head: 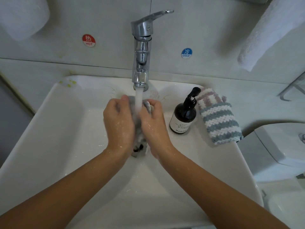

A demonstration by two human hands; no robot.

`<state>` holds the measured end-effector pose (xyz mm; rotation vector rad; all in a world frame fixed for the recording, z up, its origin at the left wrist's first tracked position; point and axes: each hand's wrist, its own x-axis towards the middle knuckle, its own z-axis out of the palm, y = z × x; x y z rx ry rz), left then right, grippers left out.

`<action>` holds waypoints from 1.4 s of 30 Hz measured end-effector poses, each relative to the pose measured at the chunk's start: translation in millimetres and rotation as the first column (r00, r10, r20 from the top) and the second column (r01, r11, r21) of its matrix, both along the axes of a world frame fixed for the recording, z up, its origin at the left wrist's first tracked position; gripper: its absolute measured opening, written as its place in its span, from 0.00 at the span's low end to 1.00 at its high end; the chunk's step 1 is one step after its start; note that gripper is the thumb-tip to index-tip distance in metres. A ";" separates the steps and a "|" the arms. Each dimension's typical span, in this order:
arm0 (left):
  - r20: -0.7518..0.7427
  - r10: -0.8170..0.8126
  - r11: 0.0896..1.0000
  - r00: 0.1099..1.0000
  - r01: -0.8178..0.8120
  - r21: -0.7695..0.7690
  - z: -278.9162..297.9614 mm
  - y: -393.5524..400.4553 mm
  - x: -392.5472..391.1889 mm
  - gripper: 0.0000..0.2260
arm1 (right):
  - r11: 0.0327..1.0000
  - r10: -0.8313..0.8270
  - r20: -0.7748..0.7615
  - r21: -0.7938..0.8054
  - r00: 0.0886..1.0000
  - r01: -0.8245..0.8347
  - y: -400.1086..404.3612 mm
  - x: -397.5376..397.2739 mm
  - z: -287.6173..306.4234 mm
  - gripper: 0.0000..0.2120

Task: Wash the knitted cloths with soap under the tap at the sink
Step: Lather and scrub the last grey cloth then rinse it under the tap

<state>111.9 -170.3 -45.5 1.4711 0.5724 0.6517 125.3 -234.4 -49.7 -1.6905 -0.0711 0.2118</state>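
Note:
A wet grey knitted cloth (pixel 139 138) is squeezed between my two hands over the white sink (pixel 54 129). My left hand (pixel 118 123) grips its left side and my right hand (pixel 154 124) grips its right side, both flecked with suds. Water runs from the chrome tap (pixel 142 52) onto the cloth's top. Its lower end hangs out below my palms. A dark soap pump bottle (pixel 184 114) stands on the sink's right rim. Beside the bottle lie a blue-and-white striped knitted cloth (pixel 219 123) and a pink-and-white one (pixel 208 96).
Red HOT (pixel 88 40) and blue COLD (pixel 186 53) stickers mark the wall behind the tap. A white towel (pixel 267 35) hangs at the upper right. A toilet cistern (pixel 280 146) stands to the right of the sink.

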 end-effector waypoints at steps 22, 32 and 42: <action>-0.169 -0.133 0.990 0.977 0.140 0.033 -3.6 -6.9 -5.6 0.10 | 0.990 -0.009 -0.032 0.139 0.999 0.013 -9.0 1.3 9.7 0.03; -0.066 -0.084 0.996 0.994 0.082 -0.033 -2.8 -3.2 0.8 0.18 | 0.984 -0.070 -0.095 0.155 0.993 0.084 -1.5 -2.3 7.4 0.20; -0.093 -0.130 0.991 0.987 0.127 -0.042 -4.2 5.6 2.0 0.10 | 0.989 0.099 -0.071 0.114 0.993 -0.090 -7.6 -0.3 6.6 0.11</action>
